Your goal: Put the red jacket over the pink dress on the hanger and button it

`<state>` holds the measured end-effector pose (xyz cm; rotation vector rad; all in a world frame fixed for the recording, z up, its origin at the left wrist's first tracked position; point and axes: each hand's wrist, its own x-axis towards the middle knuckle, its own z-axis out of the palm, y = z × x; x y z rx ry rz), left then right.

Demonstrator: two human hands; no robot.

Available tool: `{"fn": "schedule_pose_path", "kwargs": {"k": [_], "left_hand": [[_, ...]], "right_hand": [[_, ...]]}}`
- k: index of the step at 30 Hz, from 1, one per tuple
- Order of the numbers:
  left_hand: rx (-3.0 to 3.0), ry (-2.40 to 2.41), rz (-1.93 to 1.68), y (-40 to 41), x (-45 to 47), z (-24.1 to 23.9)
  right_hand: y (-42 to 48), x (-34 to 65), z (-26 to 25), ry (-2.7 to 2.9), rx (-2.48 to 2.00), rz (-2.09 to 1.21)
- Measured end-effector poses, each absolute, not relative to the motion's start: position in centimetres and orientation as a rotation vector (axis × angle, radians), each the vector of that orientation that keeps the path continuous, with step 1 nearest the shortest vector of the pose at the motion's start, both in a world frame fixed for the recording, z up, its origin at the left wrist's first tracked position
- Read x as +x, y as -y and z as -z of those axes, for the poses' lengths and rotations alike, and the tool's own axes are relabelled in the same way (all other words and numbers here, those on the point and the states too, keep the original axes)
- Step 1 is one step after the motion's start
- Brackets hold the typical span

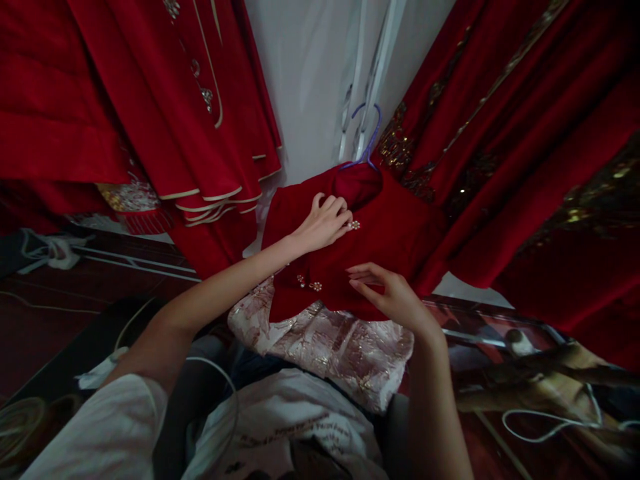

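A red garment [385, 233] on a purple hanger [371, 137] lies spread in front of me, its neckline at the top. My left hand [325, 223] rests on its upper part with bent fingers. Thumb and index finger close at the edge of a pearly flower ornament [354, 225]. Lower down on the red cloth sit two more small ornaments, one a beaded flower [315, 287]. My right hand [387, 288] hovers at the garment's lower right, fingers loosely stretched and thumb apart, holding nothing. Beneath the red cloth, a pink and gold brocade fabric [340, 343] covers my lap.
Red garments with pale trim [220, 160] hang at left; red garments with gold sequins [480, 153] hang at right. White metal rails [370, 60] run up the pale wall. Wooden pieces [540, 390] and a white cord [535, 437] lie at lower right.
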<state>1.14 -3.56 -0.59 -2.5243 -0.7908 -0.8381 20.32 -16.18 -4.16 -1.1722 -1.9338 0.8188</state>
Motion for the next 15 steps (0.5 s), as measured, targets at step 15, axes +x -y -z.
{"fn": "schedule_pose_path", "kwargs": {"k": [15], "left_hand": [[-2.410,0.969,1.026,2.8,1.1,0.3]], "right_hand": [[10.4,13.9,-0.5,1.698,-0.919,-0.611]]}}
